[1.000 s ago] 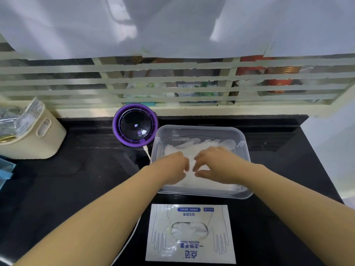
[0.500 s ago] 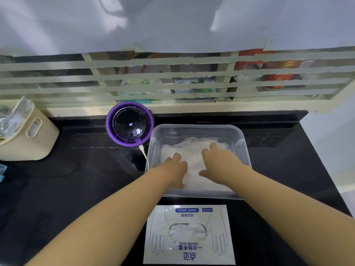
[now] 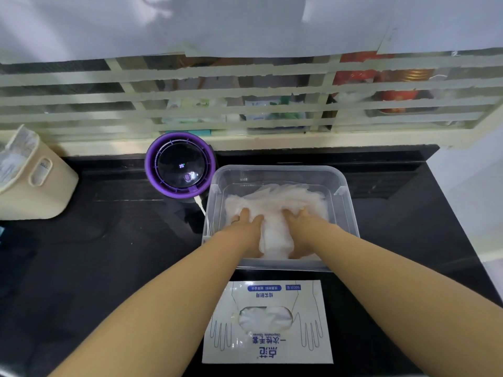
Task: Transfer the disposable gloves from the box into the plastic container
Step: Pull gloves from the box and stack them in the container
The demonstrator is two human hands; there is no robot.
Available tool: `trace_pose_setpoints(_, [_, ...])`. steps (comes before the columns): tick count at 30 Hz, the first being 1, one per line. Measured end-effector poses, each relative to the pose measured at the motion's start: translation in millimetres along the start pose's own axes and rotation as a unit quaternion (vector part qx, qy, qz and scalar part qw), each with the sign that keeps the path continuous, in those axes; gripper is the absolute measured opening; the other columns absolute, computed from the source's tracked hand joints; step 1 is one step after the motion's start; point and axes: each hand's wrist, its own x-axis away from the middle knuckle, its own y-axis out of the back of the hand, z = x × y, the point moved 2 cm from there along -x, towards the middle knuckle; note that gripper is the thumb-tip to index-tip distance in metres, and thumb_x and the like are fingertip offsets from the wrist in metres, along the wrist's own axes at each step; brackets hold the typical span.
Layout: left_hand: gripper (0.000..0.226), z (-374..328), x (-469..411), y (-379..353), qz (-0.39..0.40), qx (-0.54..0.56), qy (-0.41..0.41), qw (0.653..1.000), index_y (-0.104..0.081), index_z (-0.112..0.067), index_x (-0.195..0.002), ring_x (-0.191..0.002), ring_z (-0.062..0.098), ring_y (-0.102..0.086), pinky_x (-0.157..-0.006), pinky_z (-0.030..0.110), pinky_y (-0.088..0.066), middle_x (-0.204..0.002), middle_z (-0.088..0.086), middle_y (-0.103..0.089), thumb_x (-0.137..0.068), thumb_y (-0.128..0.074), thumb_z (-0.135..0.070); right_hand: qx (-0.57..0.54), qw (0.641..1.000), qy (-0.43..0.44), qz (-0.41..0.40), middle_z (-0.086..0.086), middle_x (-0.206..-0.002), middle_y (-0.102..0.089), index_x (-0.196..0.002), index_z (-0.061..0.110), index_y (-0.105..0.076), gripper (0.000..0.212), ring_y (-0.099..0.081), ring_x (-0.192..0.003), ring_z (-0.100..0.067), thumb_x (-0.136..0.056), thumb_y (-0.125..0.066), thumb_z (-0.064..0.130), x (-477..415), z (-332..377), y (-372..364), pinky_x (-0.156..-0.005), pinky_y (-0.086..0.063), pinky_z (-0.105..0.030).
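Observation:
A clear plastic container (image 3: 280, 172) stands on the black counter, holding a pile of thin translucent disposable gloves (image 3: 277, 198). Both of my hands are inside it. My left hand (image 3: 245, 227) presses flat on the left side of the pile, fingers spread. My right hand (image 3: 304, 227) presses on the right side, and a fold of gloves bulges up between the two hands. Nearer to me lies the white glove box (image 3: 268, 346) with blue print, and more gloves show through its oval opening (image 3: 265, 317).
A round purple device (image 3: 181, 165) with a white cable stands just left of the container. A beige bin (image 3: 40, 186) sits at the far left. A slatted barrier (image 3: 245, 110) runs along the back edge. The black counter (image 3: 95, 254) extends left.
My hands moved apart and deeper into the container, pushing the gloves down; a ridge of gloves has risen between them. The camera moved closer.

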Motion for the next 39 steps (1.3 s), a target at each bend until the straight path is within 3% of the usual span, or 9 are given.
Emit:
trace_pose_setpoints(5, [0.073, -3, 21, 17, -0.014, 0.001, -0.02, 1.0, -0.014, -0.017, -0.154, -0.141, 0.032, -0.027, -0.111, 0.04, -0.03, -0.159, 0.008, -0.008, -0.096, -0.055, -0.035, -0.02, 0.999, 0.037, -0.007, -0.012, -0.145, -0.038, -0.147, 0.01, -0.025, 0.079, -0.041, -0.129, -0.03, -0.086, -0.067, 0.038, 44, -1, 27, -0.105, -0.038, -0.038])
trace_pose_setpoints(12, [0.037, 1, 90, 36, -0.228, 0.105, -0.141, 0.958, -0.051, -0.021, -0.136, -0.113, 0.007, -0.054, -0.099, 0.021, -0.04, -0.133, -0.006, -0.054, -0.099, -0.05, -0.017, -0.098, 0.953, 0.155, -0.243, 0.008, -0.111, -0.065, -0.119, 0.024, -0.063, 0.028, -0.056, -0.092, -0.007, -0.094, -0.055, 0.033, 132, 21, 59, -0.09, -0.047, -0.026])
trace_pose_setpoints(15, [0.023, 5, 127, 21, -0.281, 0.138, -0.22, 0.924, -0.064, -0.022, -0.115, -0.087, -0.004, -0.056, -0.083, 0.012, -0.045, -0.102, -0.017, -0.059, -0.096, -0.055, -0.014, -0.097, 0.949, 0.241, -0.179, 0.01, -0.1, -0.068, -0.108, 0.024, -0.07, 0.022, -0.059, -0.085, -0.006, -0.094, -0.054, 0.028, 158, 41, 34, -0.085, -0.048, -0.024])
trace_pose_setpoints(18, [0.016, 11, 139, -5, -0.27, 0.102, -0.252, 0.924, -0.068, -0.021, -0.106, -0.084, 0.002, -0.058, -0.078, 0.015, -0.047, -0.097, -0.015, -0.061, -0.094, -0.058, -0.016, -0.026, 0.969, 0.234, -0.068, 0.005, -0.118, -0.063, -0.122, 0.025, -0.063, 0.029, -0.058, -0.104, -0.014, -0.097, -0.048, 0.025, 150, 46, -14, -0.092, -0.046, -0.028])
trace_pose_setpoints(22, [0.028, 17, 134, -47, -0.164, -0.023, -0.223, 0.961, -0.06, -0.033, -0.124, -0.115, 0.007, -0.051, -0.098, 0.028, -0.042, -0.127, -0.016, -0.049, -0.097, -0.053, -0.033, 0.106, 0.972, 0.206, -0.034, -0.005, -0.123, -0.05, -0.145, 0.03, -0.031, 0.05, -0.055, -0.105, -0.028, -0.098, -0.038, 0.012, 133, 49, -56, -0.078, -0.043, -0.035])
trace_pose_setpoints(25, [0.052, 23, 122, -74, -0.106, -0.132, -0.176, 0.97, -0.041, -0.037, -0.142, -0.146, 0.021, -0.013, -0.117, 0.039, -0.02, -0.159, -0.002, -0.012, -0.093, -0.056, -0.043, 0.118, 0.969, 0.206, -0.069, -0.007, -0.122, -0.047, -0.15, 0.03, -0.012, 0.059, -0.056, -0.1, -0.031, -0.099, -0.036, 0.014, 126, 54, -66, -0.075, -0.043, -0.037])
trace_pose_setpoints(29, [0.064, 30, 111, -91, -0.079, -0.13, -0.148, 0.977, -0.031, -0.039, -0.147, -0.148, 0.025, 0.008, -0.119, 0.044, -0.015, -0.161, 0.003, 0.015, -0.09, -0.059, -0.047, 0.132, 0.962, 0.212, -0.11, -0.007, -0.113, -0.052, -0.143, 0.025, -0.03, 0.045, -0.058, -0.095, -0.029, -0.1, -0.036, 0.016, 114, 57, -74, -0.068, -0.04, -0.035])
trace_pose_setpoints(34, [0.067, 32, 109, -93, -0.081, -0.13, -0.157, 0.976, -0.024, -0.042, -0.149, -0.148, 0.025, 0.009, -0.118, 0.04, -0.02, -0.16, 0.003, 0.017, -0.091, -0.059, -0.046, 0.101, 0.952, 0.242, -0.157, 0.001, -0.097, -0.056, -0.111, 0.023, -0.058, 0.023, -0.057, -0.086, -0.021, -0.1, -0.039, 0.028, 99, 51, -75, -0.065, -0.042, -0.032])
trace_pose_setpoints(39, [0.07, 32, 109, -95, -0.086, -0.119, -0.159, 0.976, -0.021, -0.044, -0.149, -0.148, 0.026, 0.009, -0.118, 0.042, -0.02, -0.16, 0.003, 0.017, -0.091, -0.059, -0.044, 0.083, 0.93, 0.273, -0.233, -0.001, -0.091, -0.059, -0.1, 0.018, -0.066, 0.02, -0.059, -0.08, -0.024, -0.095, -0.047, 0.021, 91, 59, -80, -0.06, -0.04, -0.034])
